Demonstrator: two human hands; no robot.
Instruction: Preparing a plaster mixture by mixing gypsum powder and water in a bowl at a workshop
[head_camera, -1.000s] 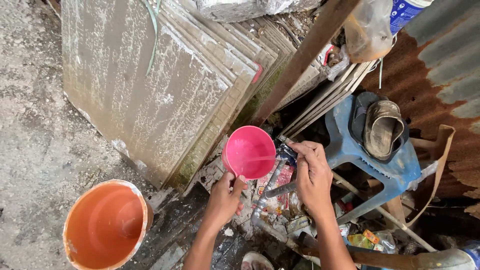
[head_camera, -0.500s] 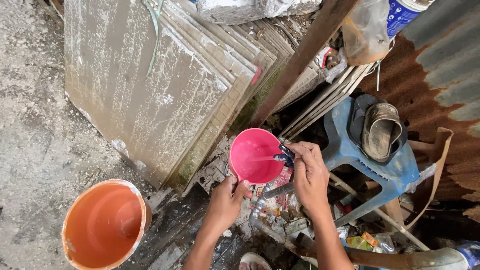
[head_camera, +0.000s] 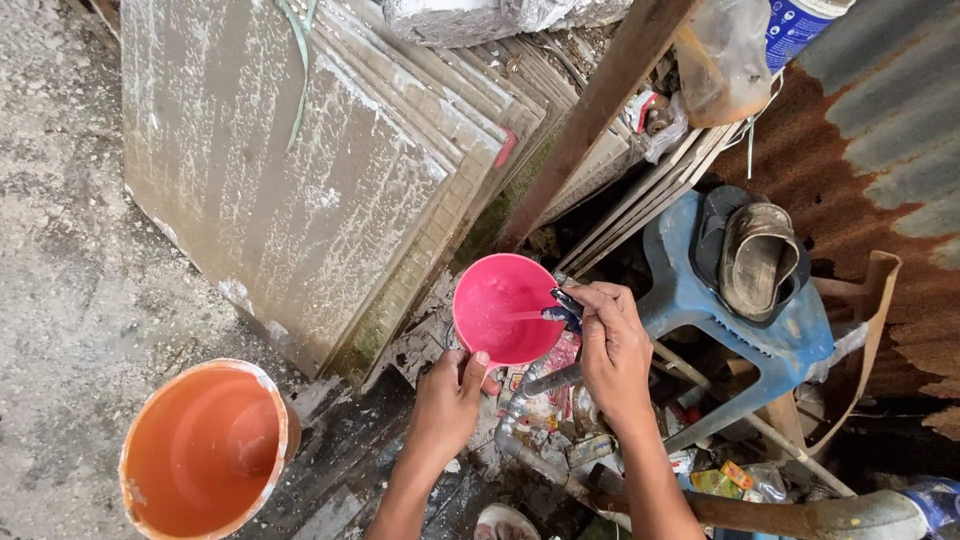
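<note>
Bowl (head_camera: 497, 308), pink plastic, sits low centre over wet rubble, held at its near rim by the left hand (head_camera: 448, 402), thumb hooked over the edge, fingers clamped under it. Right hand (head_camera: 611, 345) is closed around a small dark tap (head_camera: 563, 306) at the bowl's right rim; a thin stream of water runs from it into the bowl, a shallow pool showing inside. Grey pipe (head_camera: 520, 400) bends up from the ground to the tap, between the two forearms. Ground here is rough concrete (head_camera: 60, 260), grey and gritty on the left, darker and wet near the pipe. Orange bucket (head_camera: 205, 450) stands on it lower left, well apart from the bowl; whether anything is in it, cannot tell. Stack of big dirty tiles (head_camera: 300, 170) leans behind the bowl, streaked white, a green strap across the top one. Rusty brown post (head_camera: 600, 110) slants up beside the stack. Blue plastic stool (head_camera: 730, 310) just right of the right hand, a muddy sandal (head_camera: 755, 255) lying on its seat. Rusted corrugated sheet (head_camera: 870, 130) forms the wall on the right. Litter and wrappers (head_camera: 560, 410) scattered under the hands. Cramped outdoor corner, daylight.
</note>
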